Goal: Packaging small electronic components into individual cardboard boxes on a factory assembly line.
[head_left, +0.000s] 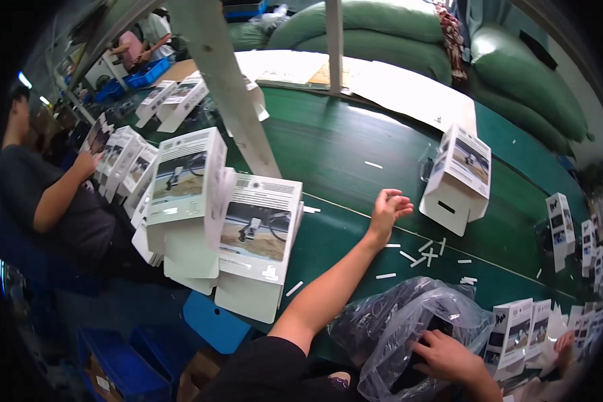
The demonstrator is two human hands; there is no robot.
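My left hand (390, 213) is raised over the green table, fingers loosely bent and apart with nothing in them. Just right of it stands a printed white carton (465, 164) with its bottom flap hanging down. Small white strips (427, 253) lie scattered below that hand. Close to my body, a clear plastic bag (382, 321) with dark contents bulges at the table's near edge. My right hand (452, 358) is at its mouth, fingers curled over the plastic; their tips are partly hidden. I cannot make out the dark things inside.
Cartons with open flaps (258, 231) are stacked at the left, over a blue stool (214, 321). More cartons (516, 335) stand at the right, beside another person's hand (564, 345). A co-worker (53, 194) handles cartons at the far left. A white post (228, 80) rises from the table.
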